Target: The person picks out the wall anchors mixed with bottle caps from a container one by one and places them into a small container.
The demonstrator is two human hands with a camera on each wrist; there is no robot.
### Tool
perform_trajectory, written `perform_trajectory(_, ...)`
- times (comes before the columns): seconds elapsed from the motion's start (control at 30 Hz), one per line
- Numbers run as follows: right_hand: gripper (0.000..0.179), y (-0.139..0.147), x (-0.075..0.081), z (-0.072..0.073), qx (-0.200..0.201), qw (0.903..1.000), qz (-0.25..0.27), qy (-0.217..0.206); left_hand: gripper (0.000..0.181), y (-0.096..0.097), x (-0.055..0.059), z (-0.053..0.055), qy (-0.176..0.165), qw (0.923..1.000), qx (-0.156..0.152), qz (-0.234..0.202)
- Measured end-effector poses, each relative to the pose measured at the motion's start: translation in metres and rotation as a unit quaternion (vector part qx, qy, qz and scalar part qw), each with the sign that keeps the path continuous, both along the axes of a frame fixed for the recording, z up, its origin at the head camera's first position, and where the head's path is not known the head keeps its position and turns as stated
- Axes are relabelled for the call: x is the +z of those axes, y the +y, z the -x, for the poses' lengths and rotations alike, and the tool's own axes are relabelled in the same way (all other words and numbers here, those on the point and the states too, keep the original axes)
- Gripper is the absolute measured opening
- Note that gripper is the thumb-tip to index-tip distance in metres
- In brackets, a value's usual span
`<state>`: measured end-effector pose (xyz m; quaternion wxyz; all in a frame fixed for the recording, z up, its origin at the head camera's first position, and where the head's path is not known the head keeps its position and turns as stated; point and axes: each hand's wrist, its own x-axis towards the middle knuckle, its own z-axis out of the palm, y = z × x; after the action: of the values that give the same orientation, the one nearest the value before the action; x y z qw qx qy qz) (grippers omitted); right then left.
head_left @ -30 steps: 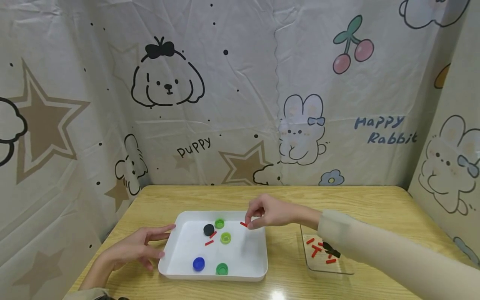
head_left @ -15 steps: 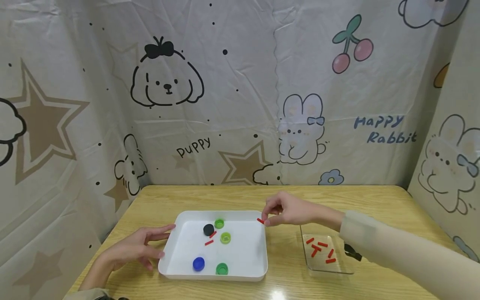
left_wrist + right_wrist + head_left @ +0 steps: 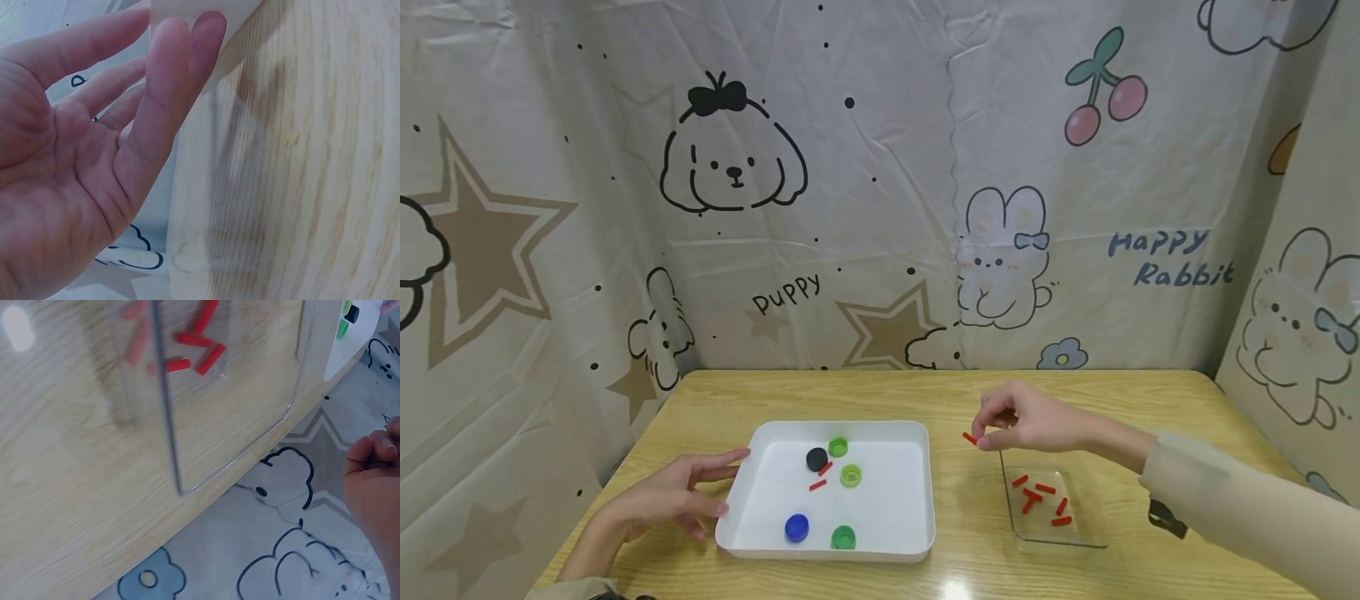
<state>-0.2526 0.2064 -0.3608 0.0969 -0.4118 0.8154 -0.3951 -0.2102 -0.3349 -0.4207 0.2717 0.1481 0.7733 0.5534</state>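
My right hand (image 3: 1026, 419) pinches a small red stick (image 3: 970, 438) between thumb and fingertips, above the table between the two containers. Near that hand stands a clear plastic box (image 3: 1060, 545) with several red sticks (image 3: 1042, 489) lying on its bottom. My left hand (image 3: 673, 498) touches the left rim of a white tray (image 3: 895, 521) with extended fingers and thumb; in the left wrist view its fingertips (image 3: 169, 37) are at the tray wall. Inside the tray lie a black cap (image 3: 817, 459), a blue cap (image 3: 797, 527), several green caps (image 3: 843, 537) and two red sticks (image 3: 817, 484).
The wooden table (image 3: 970, 533) carries both containers, the tray left of the box. A printed curtain (image 3: 880, 183) hangs behind the table and along its sides. In the right wrist view the box's clear wall (image 3: 165, 406) rises close to the camera.
My right hand has moved right with the red stick, from over the tray's right side to beyond its rim, near the clear box. The left hand stays at the tray's rim.
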Motion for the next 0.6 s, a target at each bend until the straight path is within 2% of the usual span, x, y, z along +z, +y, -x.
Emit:
perform_trajectory(0.37, 0.01, 0.04, -0.002, -0.013, -0.025, 0.9997, 0.0, -0.001, 0.085, -0.001, -0.001, 0.0, 0.0, 1.0, -0.004, -0.005)
perform_trajectory(0.6, 0.012, 0.058, -0.008, -0.018, -0.03, 0.9995, 0.005, 0.01, 0.084, -0.001, -0.001, 0.001, -0.005, 1.0, 0.0, -0.003)
